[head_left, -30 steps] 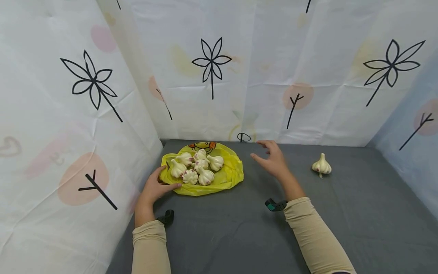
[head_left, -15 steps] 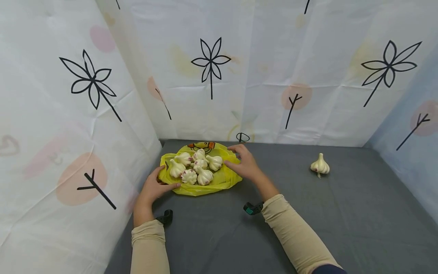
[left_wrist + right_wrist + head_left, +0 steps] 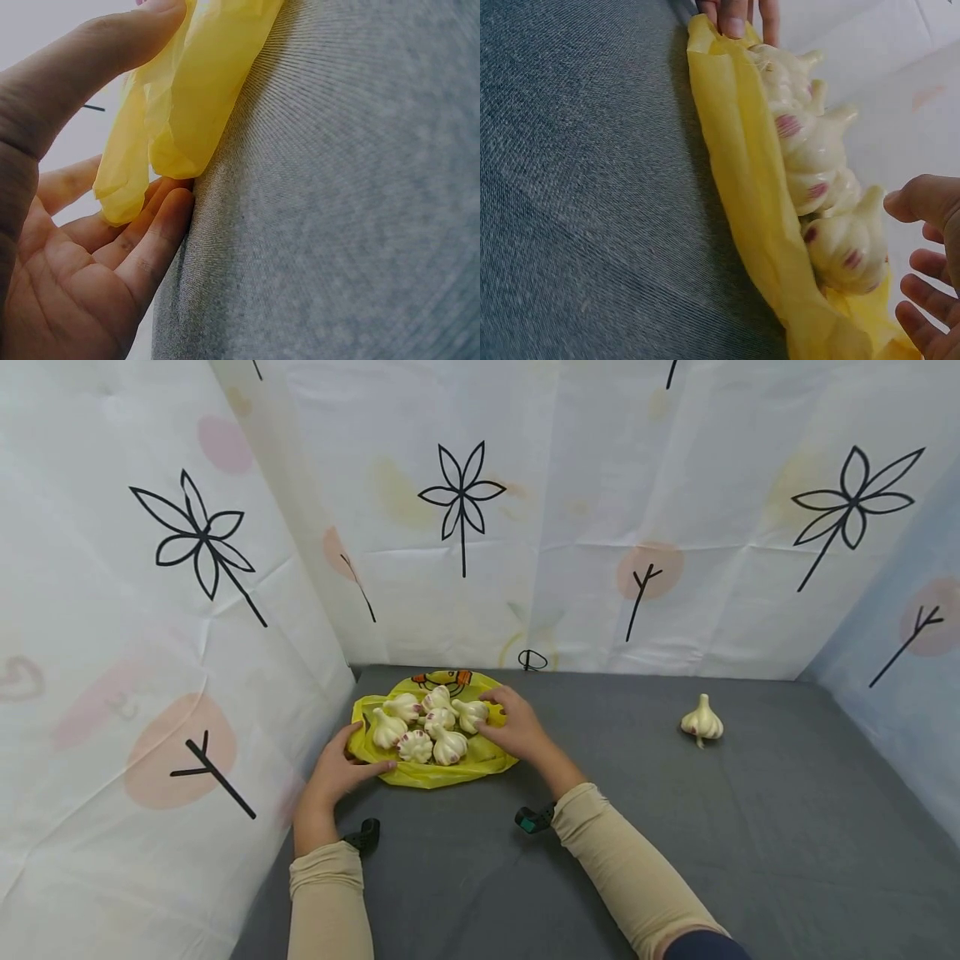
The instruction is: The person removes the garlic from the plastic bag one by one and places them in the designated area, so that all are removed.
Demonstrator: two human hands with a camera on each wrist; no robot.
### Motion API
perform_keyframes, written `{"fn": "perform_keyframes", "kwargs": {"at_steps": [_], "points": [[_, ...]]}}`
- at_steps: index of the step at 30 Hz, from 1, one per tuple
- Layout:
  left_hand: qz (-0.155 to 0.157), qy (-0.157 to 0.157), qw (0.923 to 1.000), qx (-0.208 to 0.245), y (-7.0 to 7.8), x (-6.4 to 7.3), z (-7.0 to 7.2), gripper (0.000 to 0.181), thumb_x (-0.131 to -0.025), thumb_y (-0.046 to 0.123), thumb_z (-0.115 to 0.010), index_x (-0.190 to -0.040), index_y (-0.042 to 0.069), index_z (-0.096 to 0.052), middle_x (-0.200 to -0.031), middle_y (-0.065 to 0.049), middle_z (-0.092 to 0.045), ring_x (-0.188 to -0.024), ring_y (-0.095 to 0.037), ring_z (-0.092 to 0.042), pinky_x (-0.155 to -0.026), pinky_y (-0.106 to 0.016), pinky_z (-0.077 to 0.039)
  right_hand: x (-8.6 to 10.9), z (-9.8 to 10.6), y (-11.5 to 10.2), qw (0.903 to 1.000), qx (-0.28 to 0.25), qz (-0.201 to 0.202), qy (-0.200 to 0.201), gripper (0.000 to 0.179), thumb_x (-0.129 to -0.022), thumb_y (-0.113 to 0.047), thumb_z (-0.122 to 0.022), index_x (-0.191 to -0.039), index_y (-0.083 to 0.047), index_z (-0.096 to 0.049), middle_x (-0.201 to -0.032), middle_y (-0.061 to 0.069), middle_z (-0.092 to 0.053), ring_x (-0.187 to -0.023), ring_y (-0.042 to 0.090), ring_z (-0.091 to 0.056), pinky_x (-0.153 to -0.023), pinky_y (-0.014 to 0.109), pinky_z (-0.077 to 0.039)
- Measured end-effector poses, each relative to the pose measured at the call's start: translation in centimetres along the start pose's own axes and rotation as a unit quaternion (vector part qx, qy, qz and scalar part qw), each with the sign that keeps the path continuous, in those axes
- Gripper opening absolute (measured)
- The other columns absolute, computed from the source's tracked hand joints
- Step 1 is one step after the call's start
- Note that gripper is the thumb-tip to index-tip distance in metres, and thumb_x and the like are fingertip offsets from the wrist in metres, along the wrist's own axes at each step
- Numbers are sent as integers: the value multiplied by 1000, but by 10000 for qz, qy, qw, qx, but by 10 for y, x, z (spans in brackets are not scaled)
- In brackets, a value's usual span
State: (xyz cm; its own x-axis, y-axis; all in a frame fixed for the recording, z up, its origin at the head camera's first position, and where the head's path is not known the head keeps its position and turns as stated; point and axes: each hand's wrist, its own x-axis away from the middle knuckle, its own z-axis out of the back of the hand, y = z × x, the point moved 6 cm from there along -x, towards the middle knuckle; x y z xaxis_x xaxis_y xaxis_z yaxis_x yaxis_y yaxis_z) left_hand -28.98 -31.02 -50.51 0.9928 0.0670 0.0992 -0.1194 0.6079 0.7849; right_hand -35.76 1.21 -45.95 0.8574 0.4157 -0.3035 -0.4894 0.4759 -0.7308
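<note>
A yellow plastic bag (image 3: 431, 775) lies spread on the grey cloth, its rim folded around several white garlic bulbs (image 3: 414, 746) with purple marks. At its left side my left hand (image 3: 335, 774) holds the bag's edge, thumb over the near rim; in the left wrist view its fingers lie behind the yellow plastic (image 3: 202, 82). My right hand (image 3: 516, 728) is over the bag's right side, around the rightmost garlic bulb (image 3: 469, 715). In the right wrist view, the thumb is close to that bulb (image 3: 847, 251) and the fingers are spread beyond it, gripping nothing.
A single garlic bulb (image 3: 702, 722) stands on the grey cloth (image 3: 600, 893) well to the right of the bag. White patterned sheets (image 3: 570, 527) form walls behind and at both sides. The left sheet is close to my left forearm.
My right hand has moved left from beside the bag to the rightmost bulb in it. The left hand and the bag's left side have stayed put.
</note>
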Motion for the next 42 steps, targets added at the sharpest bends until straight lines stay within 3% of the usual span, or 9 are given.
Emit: {"fn": "perform_keyframes", "kwargs": {"at_steps": [10, 17, 25, 42], "points": [[53, 6, 10000, 36, 0, 2, 0, 119, -83, 51, -90, -170, 9, -21, -175, -23, -22, -160, -45, -24, -128, -63, -26, -5, -12, 4, 9991, 346, -216, -94, 47, -97, -21, -79, -139, -7, -65, -143, 13, -62, -129, 35, -61, -104, 52, -53], [37, 3, 10000, 17, 0, 2, -1, 119, -83, 50, -90, -170, 8, -21, -175, -23, -22, -160, -44, -25, -128, -62, -26, -9, -21, 7, 9979, 549, -209, -261, 51, -98, -21, -79, -145, -7, -63, -150, 13, -60, -144, 33, -53, -117, 54, -46], [43, 3, 10000, -24, 1, 2, -2, 119, -83, 52, -90, -170, 8, -21, -174, -23, -23, -160, -44, -26, -128, -63, -27, -13, -27, 13, 9960, 741, -236, -430, 55, -98, -22, -78, -149, -11, -61, -156, 14, -56, -148, 35, -50, -118, 55, -45], [-16, 0, 10000, 42, 2, 4, -1, 118, -84, 50, -90, -170, 7, -22, -174, -23, -25, -157, -44, -32, -126, -61, -31, -14, -28, 5, 9960, 878, -106, -135, 47, -95, -17, -83, -139, -10, -67, -141, 13, -65, -135, 33, -59, -110, 51, -52]]}}
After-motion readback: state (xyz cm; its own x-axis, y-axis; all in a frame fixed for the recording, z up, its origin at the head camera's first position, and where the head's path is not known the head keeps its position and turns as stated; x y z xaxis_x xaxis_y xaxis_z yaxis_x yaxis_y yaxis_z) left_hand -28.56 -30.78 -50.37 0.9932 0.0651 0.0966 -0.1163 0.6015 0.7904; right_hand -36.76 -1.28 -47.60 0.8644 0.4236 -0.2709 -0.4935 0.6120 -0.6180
